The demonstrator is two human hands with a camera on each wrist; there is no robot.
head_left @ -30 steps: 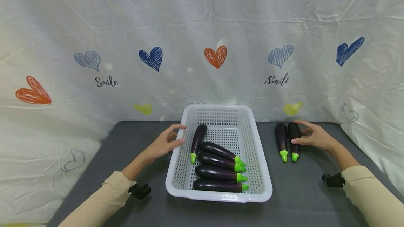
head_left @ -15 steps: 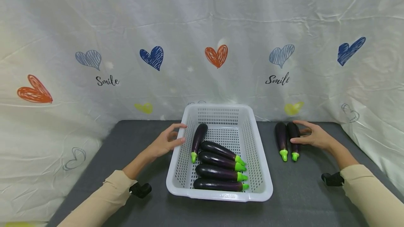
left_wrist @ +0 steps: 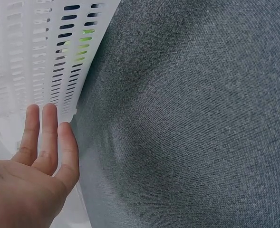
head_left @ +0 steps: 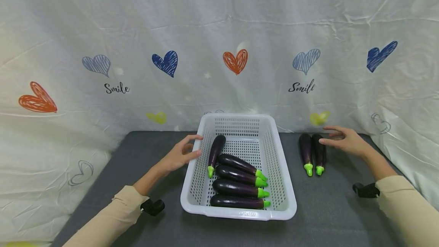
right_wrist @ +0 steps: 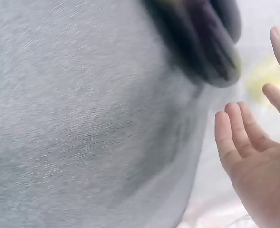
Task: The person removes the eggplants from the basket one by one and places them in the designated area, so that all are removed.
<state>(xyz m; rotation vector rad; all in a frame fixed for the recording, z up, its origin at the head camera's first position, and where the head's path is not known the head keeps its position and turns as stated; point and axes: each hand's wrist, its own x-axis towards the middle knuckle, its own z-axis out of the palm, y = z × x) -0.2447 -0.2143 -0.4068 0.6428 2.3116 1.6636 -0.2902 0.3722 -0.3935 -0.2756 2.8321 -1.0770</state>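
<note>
My left hand (head_left: pixel 178 156) is at the left rim of a white perforated plastic basket (head_left: pixel 238 213), fingertips and thumb right at its edge. In the left wrist view its fingers (left_wrist: pixel 48 137) are fairly straight beside the slotted wall. Inside the basket lie several dark purple eggplants (head_left: pixel 236 188) with bright green stems, most in a row, one along the left wall. My right hand (head_left: pixel 348 142) hovers over the outer eggplant (head_left: pixel 320 153) of a pair at the right, thumb overlapping it. The right wrist view shows its fingers spread, holding nothing. The inner eggplant (head_left: pixel 305 151) lies alongside.
A dark grey cloth (head_left: pixel 329 216) covers the table. Behind it hangs a white curtain (head_left: pixel 199 22) printed with hearts, close to the basket's far end. Black wrist cameras (head_left: pixel 152 207) sit on both beige sleeves (head_left: pixel 113 216).
My right hand has let go of the outer eggplant and moved up and slightly right. That eggplant now rests beside the other one. The left hand and basket stay put.
</note>
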